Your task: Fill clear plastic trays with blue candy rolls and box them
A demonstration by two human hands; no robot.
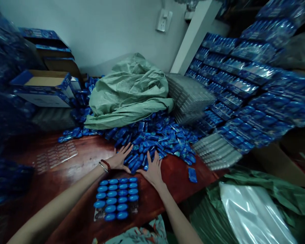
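Note:
A heap of small blue wrapped packets [152, 139] spreads across the dark red table. My left hand [120, 158], with a red bead bracelet and a silver one at the wrist, rests at the heap's near left edge, fingers spread. Opposite it, my right hand [153, 169] touches the near edge with fingers apart, so several packets lie between the two hands. Close to me sits a clear plastic tray [134, 207] holding rows of blue oval pieces [112, 194]; bare cells show at its lower left and lower right corners.
A green sack [129, 91] lies over the back of the heap. Clear trays [190, 96] are stacked beside it, and packed blue trays [244, 78] rise at right. One loose packet [192, 175] lies apart. An open box [44, 86] and a clear tray [57, 156] are at left.

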